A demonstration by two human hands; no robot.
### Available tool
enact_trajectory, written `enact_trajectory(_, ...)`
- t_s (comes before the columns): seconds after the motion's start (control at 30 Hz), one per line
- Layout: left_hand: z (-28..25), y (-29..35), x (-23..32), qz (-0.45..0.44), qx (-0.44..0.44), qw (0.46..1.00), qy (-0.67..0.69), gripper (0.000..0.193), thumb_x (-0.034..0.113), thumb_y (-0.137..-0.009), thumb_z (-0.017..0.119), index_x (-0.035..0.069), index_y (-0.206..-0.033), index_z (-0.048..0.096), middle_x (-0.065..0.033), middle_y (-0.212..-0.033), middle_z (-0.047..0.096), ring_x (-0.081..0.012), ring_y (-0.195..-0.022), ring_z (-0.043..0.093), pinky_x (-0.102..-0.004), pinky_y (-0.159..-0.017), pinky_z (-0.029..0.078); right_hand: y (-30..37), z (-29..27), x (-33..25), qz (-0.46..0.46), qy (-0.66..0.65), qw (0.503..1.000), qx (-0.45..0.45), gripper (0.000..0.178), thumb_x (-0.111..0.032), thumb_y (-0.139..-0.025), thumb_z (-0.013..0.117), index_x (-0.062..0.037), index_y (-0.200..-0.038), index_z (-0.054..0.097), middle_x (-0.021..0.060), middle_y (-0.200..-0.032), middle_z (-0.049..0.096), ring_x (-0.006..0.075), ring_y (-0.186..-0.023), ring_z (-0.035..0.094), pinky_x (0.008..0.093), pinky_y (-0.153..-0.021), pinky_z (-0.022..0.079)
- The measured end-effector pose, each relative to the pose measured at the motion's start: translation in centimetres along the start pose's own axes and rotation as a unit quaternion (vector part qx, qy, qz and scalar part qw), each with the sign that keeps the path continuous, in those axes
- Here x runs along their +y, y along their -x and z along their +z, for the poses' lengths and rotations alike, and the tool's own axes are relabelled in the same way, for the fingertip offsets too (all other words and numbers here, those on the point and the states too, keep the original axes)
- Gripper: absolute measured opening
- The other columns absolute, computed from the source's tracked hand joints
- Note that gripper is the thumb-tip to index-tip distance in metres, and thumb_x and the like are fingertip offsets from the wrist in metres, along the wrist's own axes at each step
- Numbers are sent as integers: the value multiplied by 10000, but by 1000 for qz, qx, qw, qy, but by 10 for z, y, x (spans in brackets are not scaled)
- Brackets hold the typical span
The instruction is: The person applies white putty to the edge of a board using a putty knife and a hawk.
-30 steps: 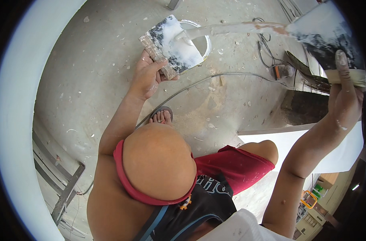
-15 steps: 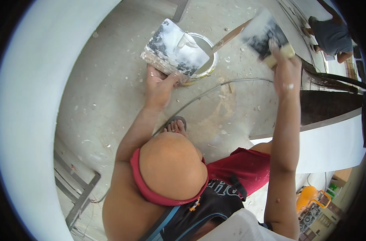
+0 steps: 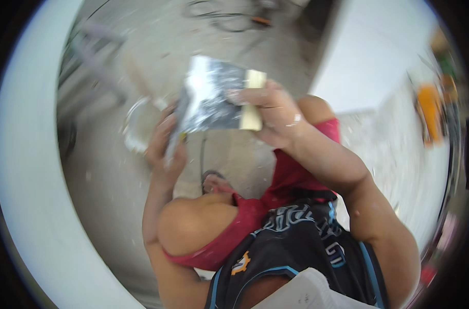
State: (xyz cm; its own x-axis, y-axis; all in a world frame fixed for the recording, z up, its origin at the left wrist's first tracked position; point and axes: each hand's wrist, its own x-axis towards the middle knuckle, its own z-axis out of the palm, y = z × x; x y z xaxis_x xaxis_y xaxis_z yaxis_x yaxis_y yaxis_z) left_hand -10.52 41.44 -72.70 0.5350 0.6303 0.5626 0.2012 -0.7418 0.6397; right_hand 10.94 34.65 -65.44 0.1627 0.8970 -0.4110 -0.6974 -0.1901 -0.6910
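Observation:
My right hand [image 3: 278,110] grips a wide putty knife [image 3: 211,98] by its pale yellow handle strip, the thumb lying on the metal blade. The blade is shiny and grey, with whitish smears. Close by on its left, my left hand [image 3: 162,147] is wrapped round a metal putty plate [image 3: 173,135], which is turned nearly edge-on and partly hidden behind the blade. The two tools overlap in view; whether they touch, I cannot tell. Left of my left hand, a round bucket [image 3: 127,135] stands on the floor with a blurred wooden stick [image 3: 136,77] rising from it.
A curved white surface [image 3: 28,154] runs along the left side. At the upper right lies a large white panel [image 3: 373,56], with an orange object [image 3: 429,113] beyond it. A grey metal frame [image 3: 98,62] stands at the upper left. Dark cables [image 3: 226,20] lie on the far floor.
My right hand has brought the putty knife leftward to the putty plate. The plate has tipped from showing its smeared face to nearly edge-on. My view has turned, and the bucket appears farther left.

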Motion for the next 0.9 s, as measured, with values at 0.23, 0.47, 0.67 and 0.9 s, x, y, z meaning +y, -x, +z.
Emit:
enact_trajectory(0.23, 37, -5, -65, -86, -116, 982, -120, 235, 38, -830, 565, -80, -1028, 521, -185, -1015, 591, -264, -938, 572, -360, -798, 448, 70, -142, -93, -281, -187, 941, -9, 279, -10, -820, 551, 26, -1095, 519, 139, -1009, 606, 226, -925, 614, 375, -888, 489)
enact_trajectory(0.47, 35, -34, -33, -368, -108, 924, -6, 469, -20, -761, 576, -66, -1190, 392, -162, -1053, 536, -236, -929, 539, -329, -808, 439, 160, -502, -97, -387, -16, 759, 523, 253, 1, -735, 657, 48, -968, 569, 103, -907, 625, 189, -775, 616, 291, -691, 497)
enact_trajectory(0.67, 35, -45, -8, -413, -191, 890, -39, 553, -60, -748, 511, -46, -1269, 326, -169, -1155, 480, -234, -994, 516, -312, -827, 442, 146, -679, -117, -180, 283, 592, 733, 234, -157, -699, 656, 48, -804, 618, 115, -669, 623, 172, -656, 605, 314, -590, 452)
enact_trajectory(0.9, 52, -49, 44, -511, -141, 846, -57, 599, -122, -764, 426, 21, -1322, 264, -171, -1161, 458, -240, -981, 517, -301, -742, 476, 91, -700, -145, -155, 466, 529, 692, 243, -222, -705, 510, -81, -840, 655, 203, -817, 625, 371, -806, 600, 413, -740, 472)
